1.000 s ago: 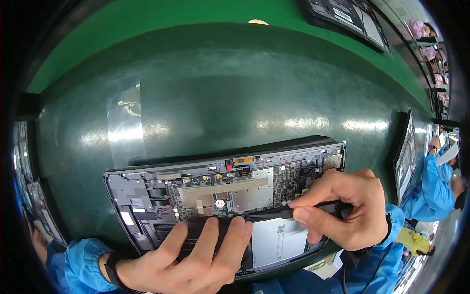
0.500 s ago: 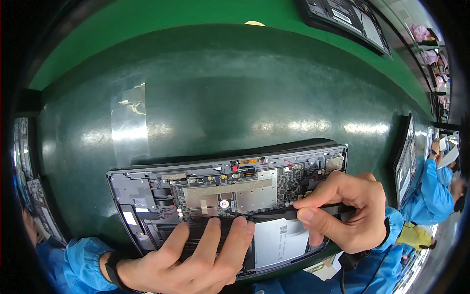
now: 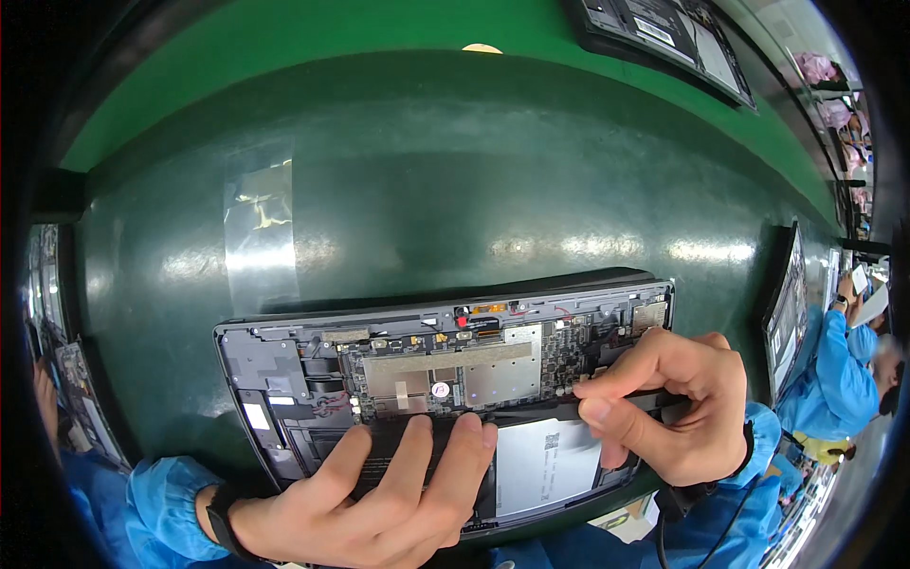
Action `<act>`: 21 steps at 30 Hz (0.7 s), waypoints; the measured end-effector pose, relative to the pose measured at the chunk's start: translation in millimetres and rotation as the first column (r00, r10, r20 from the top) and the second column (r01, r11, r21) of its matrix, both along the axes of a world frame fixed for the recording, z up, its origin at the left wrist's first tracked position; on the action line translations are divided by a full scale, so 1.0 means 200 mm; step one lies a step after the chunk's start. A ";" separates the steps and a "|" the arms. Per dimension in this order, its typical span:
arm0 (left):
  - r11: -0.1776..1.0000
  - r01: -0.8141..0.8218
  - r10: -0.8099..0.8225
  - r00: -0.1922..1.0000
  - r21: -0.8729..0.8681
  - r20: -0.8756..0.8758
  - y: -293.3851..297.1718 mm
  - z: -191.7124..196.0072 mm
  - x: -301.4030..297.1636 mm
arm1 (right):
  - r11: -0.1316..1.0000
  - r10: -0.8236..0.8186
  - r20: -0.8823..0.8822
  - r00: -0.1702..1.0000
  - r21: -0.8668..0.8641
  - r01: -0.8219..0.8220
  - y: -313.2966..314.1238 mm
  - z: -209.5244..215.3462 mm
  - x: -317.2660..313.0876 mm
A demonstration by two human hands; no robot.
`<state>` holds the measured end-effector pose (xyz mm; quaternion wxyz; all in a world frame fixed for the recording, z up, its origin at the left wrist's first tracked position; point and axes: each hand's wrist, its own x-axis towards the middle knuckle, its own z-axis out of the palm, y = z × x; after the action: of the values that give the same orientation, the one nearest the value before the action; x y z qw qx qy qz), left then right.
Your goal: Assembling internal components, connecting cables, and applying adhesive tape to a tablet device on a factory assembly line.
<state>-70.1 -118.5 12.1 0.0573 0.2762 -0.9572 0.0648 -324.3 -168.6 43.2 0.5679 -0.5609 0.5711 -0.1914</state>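
An opened laptop [image 3: 275, 365] lies at the lower middle, its circuit board [image 3: 569, 356] and silvery metal shields bare. Along the board's lower edge runs a thin black strip [image 3: 540, 413], tape or flat cable; I cannot tell which. My right hand [image 3: 668, 408] pinches the strip's right part between thumb and forefinger. Spread over the dark battery area is my left hand [image 3: 398, 493], its fingertips resting at the strip's left part. Between the hands shows a silver-grey battery panel [image 3: 540, 465]. The left palm covers the laptop's lower left part.
Clear tape [image 3: 261, 237] is stuck on the dark green table [image 3: 427, 190]. More opened laptops stand at the far right [image 3: 664, 38], right [image 3: 785, 313] and left [image 3: 85, 398]. A co-worker in blue [image 3: 825, 370] is at the right; another hand [image 3: 45, 398] shows at the left edge.
The laptop's left side appears shifted slightly right in the picture, along with the tape on the table. Both hands keep nearly the same hold and place.
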 end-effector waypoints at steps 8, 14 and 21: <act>1.000 -0.003 0.003 1.000 0.014 -0.014 -0.01 0.00 0.00 | 0.992 0.121 0.051 0.991 -0.027 -0.120 0.00 -0.02 -0.04; 1.000 0.004 -0.005 0.998 -0.028 -0.062 0.01 -0.05 0.02 | 0.997 0.046 0.086 0.995 -0.068 -0.041 0.02 -0.05 -0.04; 0.999 -0.032 0.032 0.999 0.031 -0.001 0.01 -0.01 -0.01 | 0.993 0.094 0.047 0.994 -0.076 -0.090 -0.01 -0.03 -0.03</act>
<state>-71.3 -116.5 10.9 0.0527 0.2924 -0.9535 0.0507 -331.0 -170.2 37.6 0.5693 -0.6021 0.5227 -0.2004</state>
